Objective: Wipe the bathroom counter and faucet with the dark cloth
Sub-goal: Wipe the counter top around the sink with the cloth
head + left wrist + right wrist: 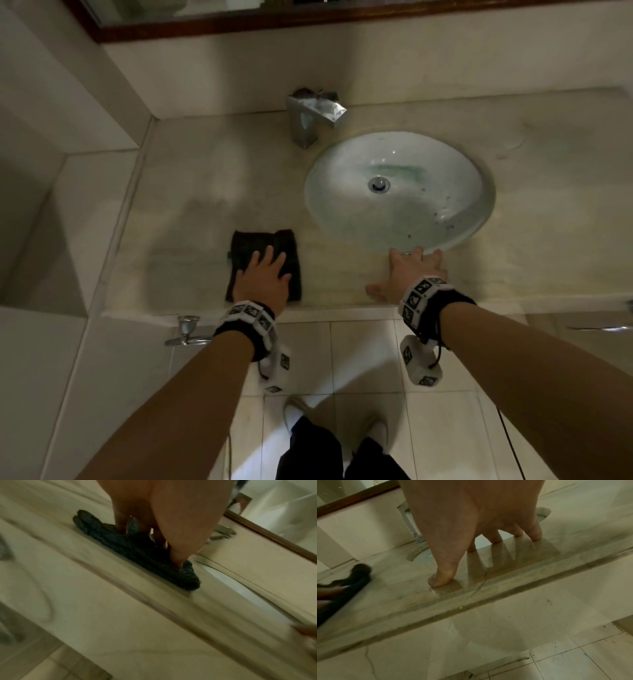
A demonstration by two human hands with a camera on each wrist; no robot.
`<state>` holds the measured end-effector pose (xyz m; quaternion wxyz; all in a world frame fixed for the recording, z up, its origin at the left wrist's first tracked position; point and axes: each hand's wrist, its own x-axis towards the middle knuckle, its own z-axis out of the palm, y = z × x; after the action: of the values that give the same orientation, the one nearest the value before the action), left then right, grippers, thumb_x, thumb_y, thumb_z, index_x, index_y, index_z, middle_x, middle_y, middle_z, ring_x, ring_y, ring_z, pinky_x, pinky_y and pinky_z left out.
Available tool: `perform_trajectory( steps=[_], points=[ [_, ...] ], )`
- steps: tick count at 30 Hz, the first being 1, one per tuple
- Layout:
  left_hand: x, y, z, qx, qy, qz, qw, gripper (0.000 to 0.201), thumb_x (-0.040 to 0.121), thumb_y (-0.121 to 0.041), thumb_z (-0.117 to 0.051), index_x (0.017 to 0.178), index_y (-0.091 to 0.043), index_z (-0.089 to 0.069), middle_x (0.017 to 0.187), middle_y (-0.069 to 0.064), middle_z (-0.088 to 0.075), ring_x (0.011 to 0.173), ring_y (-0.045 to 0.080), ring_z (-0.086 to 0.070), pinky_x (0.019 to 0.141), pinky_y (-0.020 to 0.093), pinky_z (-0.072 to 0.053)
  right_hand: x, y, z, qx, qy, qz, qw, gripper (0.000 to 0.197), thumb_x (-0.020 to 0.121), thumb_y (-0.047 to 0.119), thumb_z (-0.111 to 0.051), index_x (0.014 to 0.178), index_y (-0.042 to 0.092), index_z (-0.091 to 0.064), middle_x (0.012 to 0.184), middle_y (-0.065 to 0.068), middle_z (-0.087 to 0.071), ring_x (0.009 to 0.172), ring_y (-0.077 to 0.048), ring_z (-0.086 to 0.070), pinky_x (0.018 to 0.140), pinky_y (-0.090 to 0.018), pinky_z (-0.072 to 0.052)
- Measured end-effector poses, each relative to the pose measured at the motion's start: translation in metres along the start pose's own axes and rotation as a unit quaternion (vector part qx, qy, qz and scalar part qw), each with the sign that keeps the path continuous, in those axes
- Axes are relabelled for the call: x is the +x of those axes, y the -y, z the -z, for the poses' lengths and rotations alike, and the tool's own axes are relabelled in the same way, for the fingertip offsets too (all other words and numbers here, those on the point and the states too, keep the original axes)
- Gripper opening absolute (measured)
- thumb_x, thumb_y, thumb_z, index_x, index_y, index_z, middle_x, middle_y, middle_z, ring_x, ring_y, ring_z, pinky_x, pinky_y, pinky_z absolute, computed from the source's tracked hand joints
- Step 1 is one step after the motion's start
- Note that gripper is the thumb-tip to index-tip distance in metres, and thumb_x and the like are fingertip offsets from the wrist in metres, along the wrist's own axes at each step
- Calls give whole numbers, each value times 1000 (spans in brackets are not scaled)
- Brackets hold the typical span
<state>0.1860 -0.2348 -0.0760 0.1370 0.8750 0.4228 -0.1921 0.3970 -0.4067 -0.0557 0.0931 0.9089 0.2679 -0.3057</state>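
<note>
The dark cloth (250,250) lies folded flat on the beige marble counter (205,192), left of the basin. My left hand (265,275) presses down on it with straight, spread fingers; the left wrist view shows those fingers (176,555) pushing into the cloth (120,543). My right hand (407,270) rests flat on the counter at the front rim of the basin, fingers spread, holding nothing; its thumb (440,580) and fingertips touch the stone. The cloth (358,574) shows blurred at the left of the right wrist view. The chrome faucet (313,116) stands at the back, untouched.
A white oval basin (400,192) with a metal drain is sunk into the counter. A wood-framed mirror (239,24) hangs above the back wall. A side wall closes the left end. A chrome towel holder (186,332) sticks out below the counter's front edge, above the tiled floor.
</note>
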Motion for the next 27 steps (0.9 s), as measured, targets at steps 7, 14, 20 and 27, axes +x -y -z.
perform_trajectory(
  steps=[7,14,20,27],
  points=[
    [-6,67,-1,-27,8,97,995,56,102,-44,-31,154,-31,-14,163,-1,-3,148,27,-6,115,51,-25,-3,1,7,-13,13,4,1000,102,60,81,-61,142,31,-29,158,-18,-15,141,-54,-4,106,-67,-26],
    [-20,10,0,47,14,10,999,53,102,-43,-28,153,-37,-11,162,-6,2,149,26,-1,113,58,-23,3,30,26,-46,32,137,989,94,71,59,-71,144,41,-13,155,-12,-15,135,-51,-23,101,-69,-32],
    [10,-16,18,53,18,-54,997,55,101,-43,-34,151,-41,-13,162,-10,3,149,24,4,113,64,-16,12,86,28,-37,72,155,985,113,67,63,-73,143,54,10,161,-7,-1,134,-49,-31,102,-63,-37],
    [87,-12,57,54,60,-67,994,56,100,-46,-33,151,-43,-9,161,-13,7,149,22,6,113,65,-13,18,87,23,-60,59,141,986,113,62,66,-68,141,55,13,157,-6,-20,125,-44,-41,97,-58,-41]
  ],
)
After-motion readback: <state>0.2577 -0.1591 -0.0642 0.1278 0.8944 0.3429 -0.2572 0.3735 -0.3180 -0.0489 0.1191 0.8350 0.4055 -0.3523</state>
